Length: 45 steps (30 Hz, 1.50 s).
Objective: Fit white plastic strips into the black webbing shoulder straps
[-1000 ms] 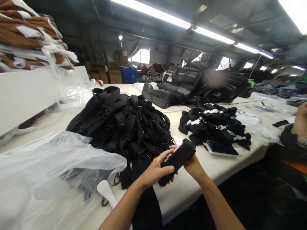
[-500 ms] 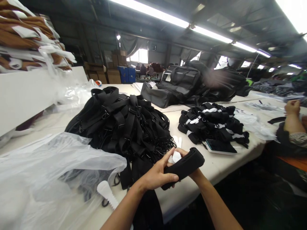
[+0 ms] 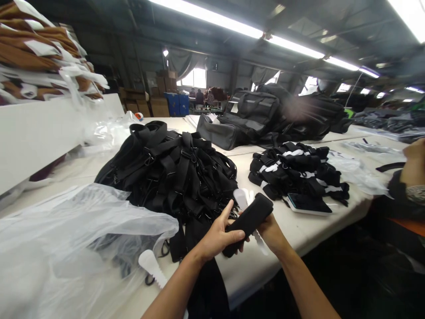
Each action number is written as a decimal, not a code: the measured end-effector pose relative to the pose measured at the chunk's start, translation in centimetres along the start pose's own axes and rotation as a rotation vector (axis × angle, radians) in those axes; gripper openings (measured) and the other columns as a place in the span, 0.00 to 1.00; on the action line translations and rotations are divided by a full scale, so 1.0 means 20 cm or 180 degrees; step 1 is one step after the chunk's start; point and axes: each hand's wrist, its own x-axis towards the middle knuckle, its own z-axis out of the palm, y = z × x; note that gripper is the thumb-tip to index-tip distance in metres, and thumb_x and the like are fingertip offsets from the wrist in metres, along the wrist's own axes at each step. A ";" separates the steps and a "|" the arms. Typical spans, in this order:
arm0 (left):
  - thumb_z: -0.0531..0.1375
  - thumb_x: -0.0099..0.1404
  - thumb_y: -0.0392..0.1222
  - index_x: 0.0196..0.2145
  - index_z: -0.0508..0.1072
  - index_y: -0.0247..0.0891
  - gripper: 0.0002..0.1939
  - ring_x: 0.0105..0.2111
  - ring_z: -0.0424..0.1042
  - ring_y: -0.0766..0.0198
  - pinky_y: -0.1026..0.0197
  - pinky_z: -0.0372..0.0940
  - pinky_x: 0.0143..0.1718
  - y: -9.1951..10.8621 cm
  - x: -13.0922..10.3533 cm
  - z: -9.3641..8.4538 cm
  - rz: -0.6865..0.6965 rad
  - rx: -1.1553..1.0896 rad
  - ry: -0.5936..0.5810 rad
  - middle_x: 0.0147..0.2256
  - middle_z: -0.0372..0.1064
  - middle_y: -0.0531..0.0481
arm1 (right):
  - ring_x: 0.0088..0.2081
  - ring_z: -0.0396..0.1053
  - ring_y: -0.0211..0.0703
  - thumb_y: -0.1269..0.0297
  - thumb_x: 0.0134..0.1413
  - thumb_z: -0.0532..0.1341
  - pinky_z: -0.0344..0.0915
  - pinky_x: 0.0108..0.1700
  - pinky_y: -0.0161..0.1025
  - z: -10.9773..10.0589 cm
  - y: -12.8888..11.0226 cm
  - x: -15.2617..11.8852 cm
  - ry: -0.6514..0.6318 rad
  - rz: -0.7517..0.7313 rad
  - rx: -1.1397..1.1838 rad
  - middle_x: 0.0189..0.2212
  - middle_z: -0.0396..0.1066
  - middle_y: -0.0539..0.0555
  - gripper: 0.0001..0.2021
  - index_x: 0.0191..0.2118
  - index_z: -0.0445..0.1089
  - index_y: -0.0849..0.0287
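My left hand (image 3: 221, 235) is closed around a black webbing strap (image 3: 249, 221) folded into a flat, thick bundle, its thumb on top. My right hand (image 3: 270, 230) is behind the far end of the bundle, fingers mostly hidden. It appears closed on a white toothed strip (image 3: 261, 243), whose blurred lower end shows below the bundle. More white rounded ends stick up just beyond the bundle. A big heap of black straps (image 3: 179, 173) with metal hooks lies ahead of my hands. Another white toothed strip (image 3: 151, 266) rests on the table left of my left forearm.
Clear plastic bags (image 3: 83, 230) cover the table at left. Folded straps with white strips (image 3: 299, 170) are piled at right beside a phone (image 3: 308, 204). Black bags (image 3: 252, 115) stand behind. A co-worker's arm (image 3: 415, 164) shows at the right edge.
The folded strap bundle has moved slightly left and tilted more steeply. My right hand has shifted lower behind it, and the white strip now shows beneath the bundle.
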 end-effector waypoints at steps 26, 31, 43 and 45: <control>0.66 0.59 0.46 0.52 0.70 0.31 0.26 0.22 0.70 0.67 0.66 0.64 0.23 -0.03 0.02 0.01 -0.0124 0.0323 0.0409 0.25 0.71 0.51 | 0.27 0.66 0.36 0.57 0.53 0.68 0.64 0.32 0.34 0.08 0.07 -0.28 0.0597 -0.0268 0.0046 0.26 0.69 0.49 0.12 0.35 0.69 0.59; 0.65 0.61 0.44 0.63 0.58 0.36 0.35 0.24 0.70 0.67 0.64 0.65 0.24 -0.01 0.02 0.01 -0.0001 0.0482 0.0370 0.31 0.72 0.50 | 0.29 0.68 0.38 0.56 0.53 0.67 0.64 0.32 0.35 0.07 0.10 -0.25 0.0679 -0.0413 -0.0217 0.28 0.71 0.52 0.12 0.36 0.72 0.59; 0.65 0.60 0.45 0.45 0.73 0.34 0.18 0.22 0.67 0.69 0.69 0.58 0.21 0.00 0.01 0.03 -0.0250 0.0620 0.0444 0.24 0.69 0.52 | 0.27 0.65 0.35 0.58 0.51 0.69 0.63 0.31 0.33 0.05 0.07 -0.29 0.0495 -0.0097 0.0188 0.26 0.71 0.51 0.11 0.36 0.73 0.60; 0.65 0.60 0.46 0.48 0.72 0.36 0.19 0.22 0.67 0.69 0.69 0.58 0.20 0.00 0.00 0.04 -0.0286 0.0630 0.0461 0.25 0.70 0.52 | 0.28 0.67 0.36 0.56 0.53 0.68 0.64 0.31 0.33 0.05 0.06 -0.31 0.0462 0.0069 0.0570 0.28 0.72 0.52 0.12 0.37 0.74 0.60</control>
